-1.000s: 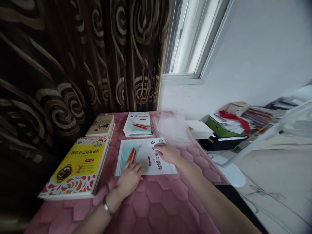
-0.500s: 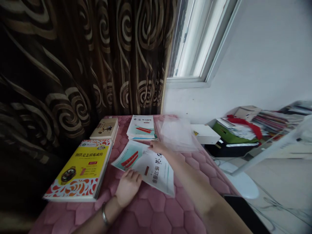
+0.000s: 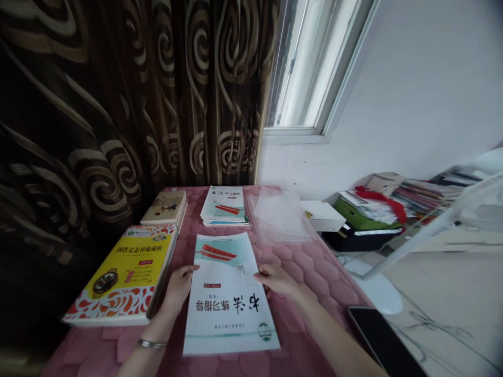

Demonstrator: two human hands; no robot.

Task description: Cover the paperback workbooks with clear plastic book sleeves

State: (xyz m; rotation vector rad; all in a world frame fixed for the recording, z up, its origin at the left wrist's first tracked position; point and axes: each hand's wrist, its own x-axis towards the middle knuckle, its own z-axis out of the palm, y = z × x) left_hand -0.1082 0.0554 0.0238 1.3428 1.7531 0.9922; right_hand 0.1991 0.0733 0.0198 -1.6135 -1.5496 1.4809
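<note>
A white and teal workbook (image 3: 228,293) with a red calligraphy motif is held by its two side edges, its cover facing up and the large lettering upside down to me. My left hand (image 3: 179,284) pinches the left edge, a silver bracelet on that wrist. On the opposite edge my right hand (image 3: 274,278) grips with thumb on top and fingers partly beneath. Just beyond lies a stack of similar workbooks (image 3: 225,205). Clear plastic covers (image 3: 277,217) lie right of that stack. To the left is a pile topped by a yellow book (image 3: 135,262).
Tan books (image 3: 165,207) sit at the back left against the patterned curtain (image 3: 196,94). A black phone-like device (image 3: 385,340) rests at the right edge of the pink quilted surface (image 3: 231,365). Beyond are a white box (image 3: 326,214), a white stand base (image 3: 377,293) and floor cables.
The workbook has turned from slanted to nearly straight and come closer to me. My left hand has shifted to its left edge, and my right hand has drawn back along with it.
</note>
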